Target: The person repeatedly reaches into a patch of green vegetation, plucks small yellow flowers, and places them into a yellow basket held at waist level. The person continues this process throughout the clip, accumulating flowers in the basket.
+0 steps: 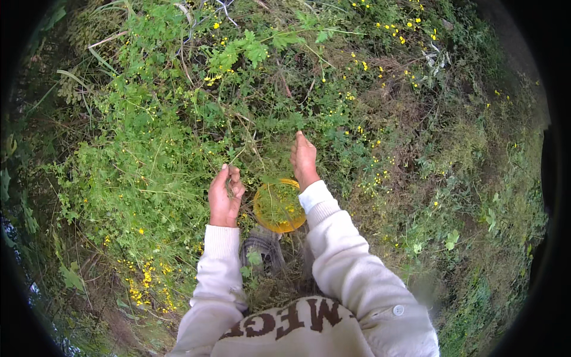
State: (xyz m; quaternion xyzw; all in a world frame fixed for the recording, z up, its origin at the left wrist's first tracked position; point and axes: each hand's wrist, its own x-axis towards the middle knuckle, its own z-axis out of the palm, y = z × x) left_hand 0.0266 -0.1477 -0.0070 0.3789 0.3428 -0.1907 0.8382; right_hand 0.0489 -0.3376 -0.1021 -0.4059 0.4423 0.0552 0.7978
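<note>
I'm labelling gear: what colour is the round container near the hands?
The container is orange-yellow, best seen in the head view.

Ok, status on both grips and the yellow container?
Left grip at green stems, hold unclear. Right grip against foliage, closure unclear. Yellow container between wrists, greenery inside. Sprigs overlapping its far rim.

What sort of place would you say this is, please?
Outdoors, probably an overgrown field or garden: tangled green plants, clusters of yellow flowers and dry brown growth fill the view.
</note>
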